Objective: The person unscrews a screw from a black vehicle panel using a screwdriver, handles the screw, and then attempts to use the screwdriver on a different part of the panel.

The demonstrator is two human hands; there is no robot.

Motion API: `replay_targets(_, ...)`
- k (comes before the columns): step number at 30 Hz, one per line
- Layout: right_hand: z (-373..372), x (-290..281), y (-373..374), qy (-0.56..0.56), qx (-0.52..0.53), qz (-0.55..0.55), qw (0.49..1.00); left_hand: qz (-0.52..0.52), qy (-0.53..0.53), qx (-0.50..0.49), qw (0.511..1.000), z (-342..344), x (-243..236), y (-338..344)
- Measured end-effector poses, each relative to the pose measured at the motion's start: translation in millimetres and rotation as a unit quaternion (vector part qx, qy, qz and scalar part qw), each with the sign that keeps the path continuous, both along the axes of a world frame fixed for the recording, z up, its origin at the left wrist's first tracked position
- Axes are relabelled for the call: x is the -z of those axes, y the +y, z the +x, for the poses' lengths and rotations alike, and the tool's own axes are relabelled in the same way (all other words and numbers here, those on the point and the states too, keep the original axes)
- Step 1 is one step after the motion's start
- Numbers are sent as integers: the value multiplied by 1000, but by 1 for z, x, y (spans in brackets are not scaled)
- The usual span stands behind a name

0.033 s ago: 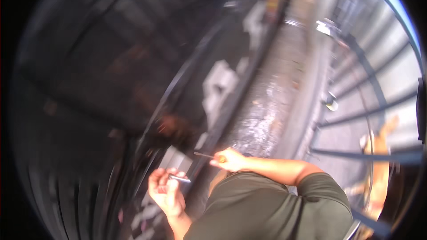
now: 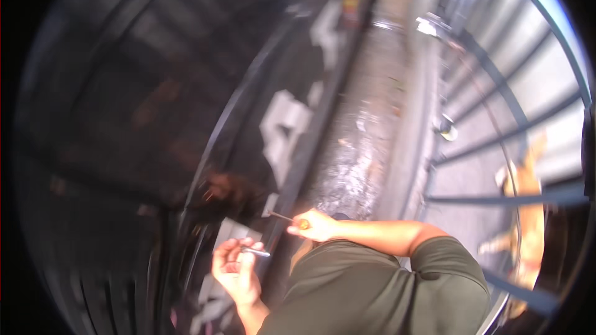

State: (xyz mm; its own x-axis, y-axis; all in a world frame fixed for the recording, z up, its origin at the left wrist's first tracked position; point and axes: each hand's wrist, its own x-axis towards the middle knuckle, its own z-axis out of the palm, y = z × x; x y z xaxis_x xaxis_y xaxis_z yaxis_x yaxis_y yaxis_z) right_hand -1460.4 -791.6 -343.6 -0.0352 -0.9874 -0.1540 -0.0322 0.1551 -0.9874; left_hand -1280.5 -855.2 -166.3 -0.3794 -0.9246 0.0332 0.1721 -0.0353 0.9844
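Note:
My left hand [image 2: 239, 273] is closed, with a short silver metal cylinder [image 2: 256, 252] pinched between thumb and fingers. To its right, my right hand [image 2: 320, 226] grips a screwdriver [image 2: 282, 216] by its orange handle. The thin shaft points left, toward the dark panel, and I cannot tell whether its tip touches anything. A gap separates the two hands. Behind the left hand is a pale grey rectangle [image 2: 230, 229] on the dark surface; blur hides its detail.
On the left stands a large dark glossy panel [image 2: 248, 124] with white patches [image 2: 285, 124]. Wet, shiny ground [image 2: 354, 161] runs alongside it. Blue-grey railing bars [image 2: 509, 200] line the right, with a tan shape like a dog [image 2: 531, 217] beyond them.
The background has shifted left and slightly down in view. My hands stay nearly in place, the left one slightly further right, both holding the same things.

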Motion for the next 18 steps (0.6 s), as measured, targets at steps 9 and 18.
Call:
replay_targets(9,-36,5,40,-249,216,-14,944,-26,-198,264,944,-125,123,-24)
replay_targets(18,-195,139,92,52,857,17,513,-260,-365,444,776,-170,162,-54)
